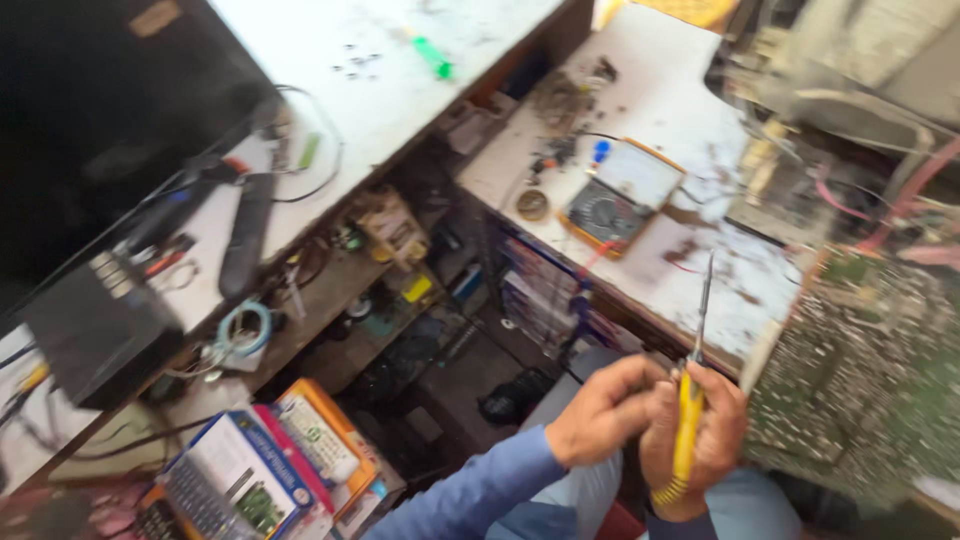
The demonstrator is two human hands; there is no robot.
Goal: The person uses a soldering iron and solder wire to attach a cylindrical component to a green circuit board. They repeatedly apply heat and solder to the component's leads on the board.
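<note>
Two hands meet low in the view around one screwdriver [692,400]. Its long axis runs nearly vertical: the yellow handle lies low, with its ribbed butt at the bottom, and the thin dark shaft rises to a tip that points up toward the white bench [660,100]. The right hand [695,440] is clenched on the handle, which crosses the palm with fingers curled beside it. The left hand [605,410], in a blue sleeve, closes its fingertips where handle meets shaft; the blur leaves it unclear whether they pinch the shaft or only touch it. A green circuit board [860,370] stands just right of the hands. An analog meter [622,197] with an orange rim lies on the bench above the tip.
</note>
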